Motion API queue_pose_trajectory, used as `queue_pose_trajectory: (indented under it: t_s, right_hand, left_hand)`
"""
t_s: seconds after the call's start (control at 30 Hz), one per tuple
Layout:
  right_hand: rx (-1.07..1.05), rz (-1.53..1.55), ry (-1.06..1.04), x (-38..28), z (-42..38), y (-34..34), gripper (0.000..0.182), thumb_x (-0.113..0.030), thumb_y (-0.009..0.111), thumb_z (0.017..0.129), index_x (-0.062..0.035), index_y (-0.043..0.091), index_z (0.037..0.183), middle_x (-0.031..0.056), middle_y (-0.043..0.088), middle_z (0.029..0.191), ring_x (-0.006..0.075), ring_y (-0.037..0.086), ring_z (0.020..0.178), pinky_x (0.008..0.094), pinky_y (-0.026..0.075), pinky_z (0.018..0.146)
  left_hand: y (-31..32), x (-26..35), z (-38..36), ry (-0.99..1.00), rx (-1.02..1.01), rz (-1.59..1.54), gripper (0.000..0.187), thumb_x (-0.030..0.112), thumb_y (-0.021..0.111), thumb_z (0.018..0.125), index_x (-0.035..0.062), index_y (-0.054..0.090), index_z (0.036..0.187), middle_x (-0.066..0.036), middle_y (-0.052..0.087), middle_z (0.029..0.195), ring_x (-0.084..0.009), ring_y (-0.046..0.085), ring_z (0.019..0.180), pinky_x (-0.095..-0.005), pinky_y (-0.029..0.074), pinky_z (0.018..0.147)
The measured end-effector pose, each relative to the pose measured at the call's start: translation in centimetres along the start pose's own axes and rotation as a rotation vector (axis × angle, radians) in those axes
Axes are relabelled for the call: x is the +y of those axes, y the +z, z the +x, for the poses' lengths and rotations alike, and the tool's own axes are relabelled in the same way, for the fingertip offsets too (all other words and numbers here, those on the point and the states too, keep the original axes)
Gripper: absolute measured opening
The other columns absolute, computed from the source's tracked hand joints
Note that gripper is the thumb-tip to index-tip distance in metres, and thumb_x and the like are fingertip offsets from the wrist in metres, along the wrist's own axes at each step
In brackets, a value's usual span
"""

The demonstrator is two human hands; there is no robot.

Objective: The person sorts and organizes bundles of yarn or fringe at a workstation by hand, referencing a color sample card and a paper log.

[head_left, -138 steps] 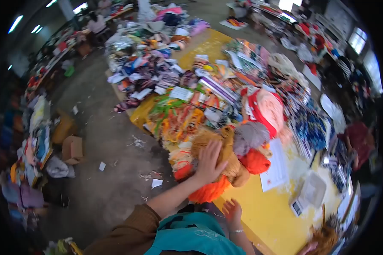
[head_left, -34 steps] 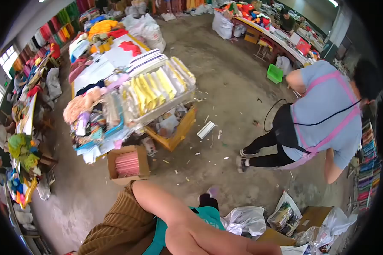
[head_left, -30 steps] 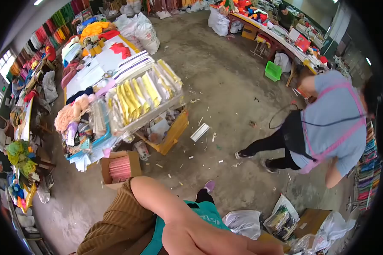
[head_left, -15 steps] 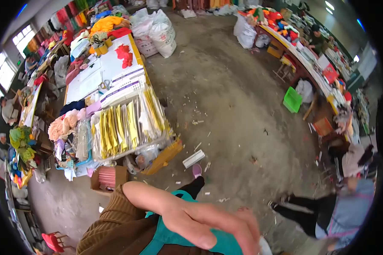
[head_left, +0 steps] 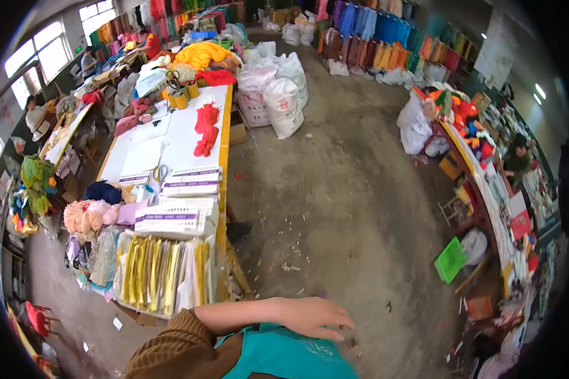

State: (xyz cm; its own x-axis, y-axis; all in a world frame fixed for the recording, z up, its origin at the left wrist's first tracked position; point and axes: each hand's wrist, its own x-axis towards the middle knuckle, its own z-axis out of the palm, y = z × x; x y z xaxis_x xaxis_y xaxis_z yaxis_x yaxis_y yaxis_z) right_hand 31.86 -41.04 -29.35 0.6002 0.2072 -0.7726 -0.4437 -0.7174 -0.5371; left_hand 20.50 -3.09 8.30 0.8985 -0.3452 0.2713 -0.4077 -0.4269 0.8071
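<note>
My left hand [head_left: 313, 318] is at the bottom middle, stretched across in front of the teal apron [head_left: 284, 357]. Its forearm comes out of a pushed-up brown ribbed sleeve [head_left: 171, 344]. The fingers are loosely extended and somewhat apart, with nothing visible in them. Nearest to this hand, on the left, is a box of yellow and white paper folders [head_left: 161, 271] at the near end of a long white table [head_left: 129, 155]. My right hand is out of view.
On the table lie scissors [head_left: 160, 172], printed cards [head_left: 171, 218], red yarn [head_left: 207, 129] and a yellow pile [head_left: 202, 57]. White sacks [head_left: 283, 104] stand beyond. To the right are a green basket [head_left: 449, 260] and another loaded table, with a person [head_left: 518, 158] behind it.
The view has tilted up and moved forward, showing hanging coloured yarn at the back. My left hand sits closer to the apron. The person at lower right has mostly left the view.
</note>
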Motion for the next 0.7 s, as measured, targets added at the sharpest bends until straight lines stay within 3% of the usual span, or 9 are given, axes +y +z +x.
queue_pose_trajectory:
  t_s: [0.23,0.33,0.4,0.43,0.47,0.5,0.57,0.63,0.7]
  right_hand:
    - [-0.033,-0.154,-0.015,-19.5,17.0,-5.3,0.012,-0.019,0.060,0.076,-0.0150,0.063,0.065,0.0055,0.064,0.063,0.0238,0.063,0.058,0.0381,0.046,0.052]
    - [-0.035,-0.289,-0.105,-29.7,25.5,-9.3,0.013,-0.019,0.062,0.073,-0.0171,0.063,0.061,0.0044,0.064,0.062,0.0242,0.063,0.059,0.0392,0.046,0.053]
    - [-0.013,-1.348,-0.764,-39.1,32.6,-11.5,0.013,-0.020,0.063,0.071,-0.0185,0.063,0.058,0.0038,0.064,0.061,0.0244,0.063,0.060,0.0398,0.046,0.054]
    - [0.127,-1.726,-1.042,-45.1,36.3,-11.2,0.014,-0.020,0.064,0.070,-0.0192,0.063,0.057,0.0034,0.063,0.060,0.0246,0.063,0.060,0.0402,0.045,0.055]
    - [0.267,-1.840,-1.137,-52.0,39.7,-10.0,0.014,-0.020,0.064,0.069,-0.0199,0.063,0.055,0.0031,0.063,0.060,0.0247,0.063,0.060,0.0405,0.045,0.055]
    - [0.284,-1.592,-1.378,-60.0,41.3,-7.9,0.014,-0.019,0.065,0.069,-0.0209,0.063,0.055,0.0009,0.063,0.058,0.0227,0.059,0.054,0.0425,0.044,0.051]
    - [-0.157,-0.115,-0.481,-73.9,42.8,-1.3,0.021,-0.009,0.050,0.083,-0.0073,0.059,0.064,0.0050,0.058,0.059,0.0155,0.055,0.047,0.0273,0.037,0.036]
    - [-0.130,-0.094,-0.547,-83.6,44.4,5.9,0.013,-0.011,0.053,0.085,-0.0065,0.060,0.075,0.0041,0.059,0.062,0.0138,0.055,0.048,0.0262,0.040,0.037]
    - [-0.196,-0.082,-0.562,-89.9,45.2,13.6,0.011,-0.012,0.054,0.086,-0.0067,0.061,0.079,0.0045,0.060,0.064,0.0140,0.056,0.049,0.0262,0.042,0.038]
  left_hand:
    - [-2.9,-27.7,-2.3,-0.772,0.351,0.247,0.037,0.035,0.052,0.092,0.0113,0.061,0.118,-0.015,0.064,0.109,-0.0338,0.059,0.107,-0.0445,0.049,0.089]
    - [-0.4,-34.3,-11.7,-1.423,0.224,0.069,0.041,0.040,0.050,0.092,0.0090,0.062,0.117,-0.020,0.063,0.115,-0.0380,0.057,0.108,-0.0458,0.048,0.090]
    - [8.4,-40.4,-21.3,-1.406,0.240,-0.017,0.044,0.040,0.046,0.094,0.0044,0.066,0.112,-0.024,0.061,0.119,-0.0389,0.058,0.109,-0.0473,0.048,0.090]
    - [5.0,-36.5,-19.7,-1.494,-0.177,-0.127,0.041,0.035,0.049,0.094,0.0042,0.064,0.116,-0.023,0.062,0.120,-0.0377,0.058,0.109,-0.0466,0.047,0.091]
    - [4.5,-34.6,-19.1,-1.609,-0.115,-0.206,0.039,0.033,0.051,0.094,0.0055,0.063,0.119,-0.022,0.062,0.120,-0.0354,0.058,0.110,-0.0449,0.047,0.091]
    - [4.1,-33.2,-18.7,-1.721,-0.052,-0.288,0.038,0.031,0.053,0.094,0.0068,0.062,0.122,-0.020,0.062,0.121,-0.0331,0.058,0.111,-0.0432,0.047,0.092]
    - [3.9,-31.5,-17.4,-1.755,0.770,-0.668,0.040,0.032,0.056,0.094,0.0077,0.060,0.125,-0.019,0.061,0.125,-0.0287,0.058,0.113,-0.0408,0.046,0.093]
    - [10.2,-36.8,-19.7,-1.511,1.469,-0.986,0.042,0.041,0.065,0.089,0.0025,0.069,0.106,-0.010,0.071,0.086,-0.0186,0.065,0.071,-0.0343,0.050,0.063]
    - [5.3,-36.9,-18.1,-1.637,1.348,-0.856,0.040,0.038,0.067,0.087,0.0016,0.069,0.103,-0.009,0.071,0.086,-0.0177,0.066,0.072,-0.0302,0.051,0.064]
